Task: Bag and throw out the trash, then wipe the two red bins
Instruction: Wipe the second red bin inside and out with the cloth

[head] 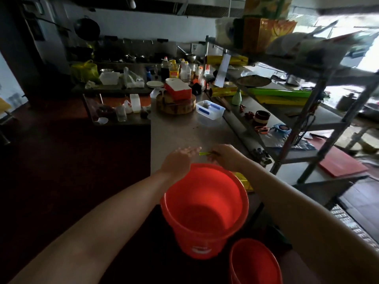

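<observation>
An empty red bin (pixel 205 208) stands close in front of me at the counter's near edge. A second red bin (pixel 254 263) shows lower right, partly cut off by the frame. My left hand (pixel 180 158) hovers above the far rim of the first bin, fingers stretched out flat and holding nothing. My right hand (pixel 223 155) rests on the steel counter (pixel 176 130) just beyond the bin, fingers pinched on a small yellow-green item (pixel 205 153) whose tip sticks out toward my left hand. What that item is cannot be told.
Farther along the counter sit a clear plastic tub (pixel 210 109), a round wooden chopping block (pixel 176 104) with a red-and-white box (pixel 177 89), and several bottles (pixel 174 70). A metal shelf rack (pixel 307 111) stands to the right. The dark floor (pixel 61 160) lies to the left.
</observation>
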{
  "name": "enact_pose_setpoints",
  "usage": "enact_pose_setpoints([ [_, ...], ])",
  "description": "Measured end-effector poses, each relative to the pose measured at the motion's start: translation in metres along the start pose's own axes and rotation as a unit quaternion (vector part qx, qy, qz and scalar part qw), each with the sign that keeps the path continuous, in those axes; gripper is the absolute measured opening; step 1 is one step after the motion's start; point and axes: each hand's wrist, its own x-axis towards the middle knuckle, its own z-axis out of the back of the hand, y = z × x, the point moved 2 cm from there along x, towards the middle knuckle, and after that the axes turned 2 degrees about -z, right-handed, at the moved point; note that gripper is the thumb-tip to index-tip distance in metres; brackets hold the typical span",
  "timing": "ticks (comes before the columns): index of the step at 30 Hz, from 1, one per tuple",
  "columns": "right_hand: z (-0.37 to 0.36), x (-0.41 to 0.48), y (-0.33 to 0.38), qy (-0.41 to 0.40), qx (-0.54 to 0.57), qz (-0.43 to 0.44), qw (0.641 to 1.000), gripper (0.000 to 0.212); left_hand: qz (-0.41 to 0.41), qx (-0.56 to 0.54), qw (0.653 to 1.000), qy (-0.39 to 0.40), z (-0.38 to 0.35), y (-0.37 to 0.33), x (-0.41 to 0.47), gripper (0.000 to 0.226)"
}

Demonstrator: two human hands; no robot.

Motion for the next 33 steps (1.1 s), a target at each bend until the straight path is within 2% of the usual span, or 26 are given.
enact_pose_setpoints([
  [3,-0.031,-0.024,-0.002,0.047,0.020,-0.016,0.999,0.017,-0.003,-0.018,0.997,0.073,-0.015,-0.004,-0.032,0.068],
  [5,-0.051,-0.039,-0.002,0.076,0.011,-0.017,0.997,0.017,-0.018,-0.026,0.995,0.094,-0.024,-0.009,-0.054,0.065],
  [10,-0.108,-0.072,-0.018,0.169,0.054,-0.071,0.982,0.020,-0.037,-0.040,0.978,0.202,-0.060,-0.020,-0.095,0.062],
  [18,-0.187,-0.099,-0.062,0.296,0.035,-0.097,0.950,0.022,-0.006,-0.004,0.956,0.295,-0.144,-0.043,-0.152,0.062],
  [21,-0.214,-0.099,-0.087,0.309,0.029,-0.087,0.947,0.023,0.013,-0.010,0.947,0.322,-0.178,-0.051,-0.157,0.063],
  [25,-0.253,-0.098,-0.126,0.295,-0.038,-0.023,0.954,0.023,0.047,-0.005,0.938,0.344,-0.221,-0.057,-0.165,0.063],
  [33,-0.343,-0.095,-0.215,0.248,-0.112,0.023,0.962,0.027,0.118,-0.012,0.938,0.325,-0.321,-0.065,-0.172,0.066],
])
